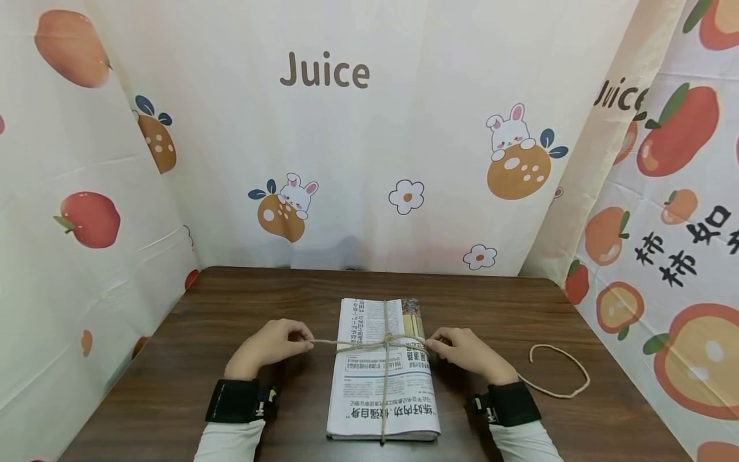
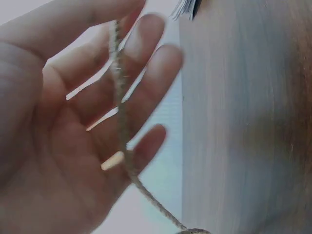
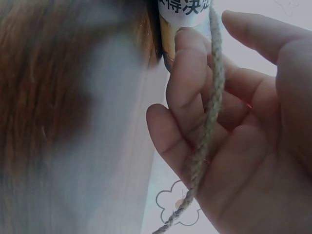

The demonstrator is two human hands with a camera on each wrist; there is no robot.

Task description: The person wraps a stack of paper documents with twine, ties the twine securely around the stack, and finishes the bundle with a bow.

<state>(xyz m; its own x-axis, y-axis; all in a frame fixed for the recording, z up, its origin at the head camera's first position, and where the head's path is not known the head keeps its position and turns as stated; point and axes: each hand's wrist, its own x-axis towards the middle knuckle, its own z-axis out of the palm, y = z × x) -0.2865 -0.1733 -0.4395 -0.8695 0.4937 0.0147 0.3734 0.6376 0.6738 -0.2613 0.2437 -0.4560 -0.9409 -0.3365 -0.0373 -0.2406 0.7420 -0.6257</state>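
Observation:
A folded stack of newspapers [image 1: 355, 391] lies on the table with twine [image 1: 385, 385] wrapped round it lengthwise and crosswise, the strands crossing near the upper middle. Left of the stack, my left hand [image 1: 268, 346] pinches one strand between thumb and forefinger. In the left wrist view that twine [image 2: 119, 83] runs down across the spread other fingers. By the stack's right edge, my right hand [image 1: 467, 351] holds the other strand with bent fingers. Across its palm the twine [image 3: 214, 92] trails in the right wrist view; the thumb tip is close beside it.
A loose tail of twine [image 1: 577, 369] curls on the brown wooden table [image 1: 277, 289] to the right of my right arm. Printed curtains [image 1: 358, 141] hang behind the table and along both sides. Black bands [image 1: 233, 401] wrap both wrists.

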